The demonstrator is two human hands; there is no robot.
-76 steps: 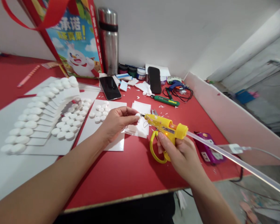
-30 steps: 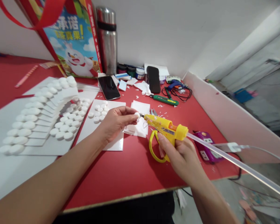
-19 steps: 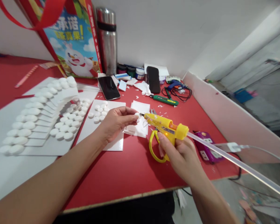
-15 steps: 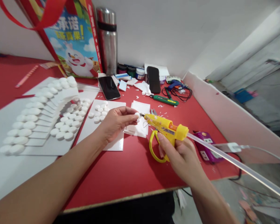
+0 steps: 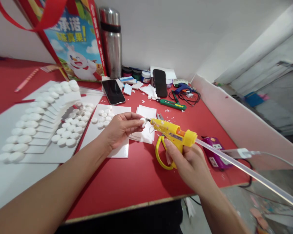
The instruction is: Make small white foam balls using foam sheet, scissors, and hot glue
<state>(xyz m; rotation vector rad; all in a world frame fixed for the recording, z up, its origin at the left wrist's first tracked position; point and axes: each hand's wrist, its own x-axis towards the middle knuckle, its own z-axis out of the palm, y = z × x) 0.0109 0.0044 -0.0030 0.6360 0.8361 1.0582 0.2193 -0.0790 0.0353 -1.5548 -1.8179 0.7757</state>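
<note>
My left hand (image 5: 120, 127) pinches a small white foam round (image 5: 143, 121) between thumb and fingers, held above the red table (image 5: 127, 178). My right hand (image 5: 188, 162) grips a yellow hot glue gun (image 5: 174, 134) by its handle. The gun's nozzle touches the foam round. A long clear glue stick (image 5: 246, 170) sticks out of the gun's back to the right. Yellow-handled scissors (image 5: 161, 152) lie on the table just below the gun.
White sheets (image 5: 104, 136) carry several white foam rounds (image 5: 68, 125) to the left. Small white squares (image 5: 144, 133) lie under the hands. At the back stand a steel flask (image 5: 111, 42), a colourful bag (image 5: 75, 42), two phones (image 5: 113, 92), paint jars and a green cutter (image 5: 172, 104). A purple power strip (image 5: 215, 152) lies right.
Both hands stay almost still, the glue gun's nozzle kept against the foam round. The view has shifted only slightly.
</note>
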